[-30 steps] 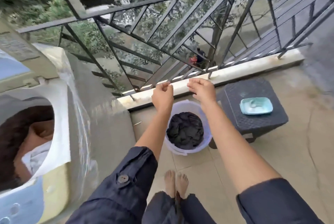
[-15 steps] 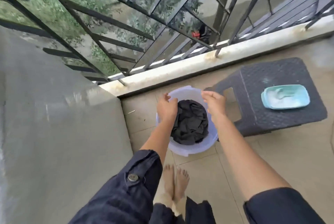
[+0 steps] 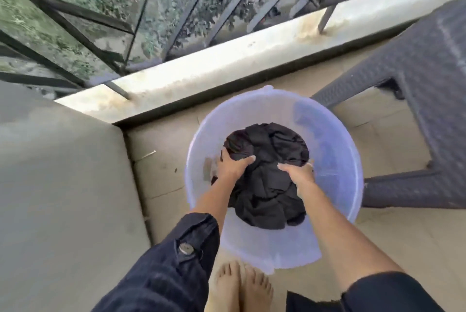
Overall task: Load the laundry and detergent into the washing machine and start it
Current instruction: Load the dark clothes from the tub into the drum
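On tiled balcony floor, bucket beside railing.

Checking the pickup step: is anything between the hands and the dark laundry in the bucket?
Nothing visible. The left hand and right hand are already inside the bucket, gripping the dark laundry directly. The washing machine is out of view, so that path cannot be judged.
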Demonstrator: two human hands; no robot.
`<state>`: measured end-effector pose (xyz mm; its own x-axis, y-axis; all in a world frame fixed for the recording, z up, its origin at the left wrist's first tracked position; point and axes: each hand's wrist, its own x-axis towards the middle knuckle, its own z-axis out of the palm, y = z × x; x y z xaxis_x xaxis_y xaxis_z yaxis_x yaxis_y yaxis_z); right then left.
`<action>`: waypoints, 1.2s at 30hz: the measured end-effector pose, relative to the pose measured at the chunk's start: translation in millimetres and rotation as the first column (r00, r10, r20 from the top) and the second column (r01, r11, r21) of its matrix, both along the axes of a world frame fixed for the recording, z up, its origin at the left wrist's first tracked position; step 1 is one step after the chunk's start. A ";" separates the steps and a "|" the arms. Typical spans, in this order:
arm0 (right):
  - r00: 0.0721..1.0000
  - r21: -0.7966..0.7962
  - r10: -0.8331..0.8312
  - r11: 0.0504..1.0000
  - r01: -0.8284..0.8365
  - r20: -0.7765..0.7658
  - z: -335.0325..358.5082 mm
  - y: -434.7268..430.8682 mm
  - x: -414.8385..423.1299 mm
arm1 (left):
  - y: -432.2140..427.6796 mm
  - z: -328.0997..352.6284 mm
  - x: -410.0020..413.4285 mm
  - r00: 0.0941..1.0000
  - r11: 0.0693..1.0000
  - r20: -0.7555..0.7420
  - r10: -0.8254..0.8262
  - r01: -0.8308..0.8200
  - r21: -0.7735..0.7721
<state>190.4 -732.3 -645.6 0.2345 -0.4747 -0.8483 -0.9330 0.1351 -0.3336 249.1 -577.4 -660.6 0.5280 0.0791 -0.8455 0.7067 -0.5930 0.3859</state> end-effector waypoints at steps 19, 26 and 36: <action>0.974 0.085 0.045 0.994 -0.065 0.224 184.1 70.4 -17.3 | -5.9 170.5 -53.2 0.753 0.578 -0.451 0.478 -0.657 -0.484; 0.973 0.147 0.106 0.979 -0.138 0.203 327.8 63.5 -30.8 | -12.7 319.1 -73.1 0.788 0.572 -0.418 0.453 -0.616 -0.542; 0.951 0.316 -0.244 0.932 0.176 0.191 449.6 53.0 -56.1 | -27.5 472.9 -78.5 0.875 0.837 -0.016 0.484 -0.468 -0.284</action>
<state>134.2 -679.3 -196.1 0.3563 -0.2737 -0.8934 -0.7781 0.4424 -0.4459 170.5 -604.9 -187.8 0.5296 0.1052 -0.8417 0.8482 -0.0552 0.5268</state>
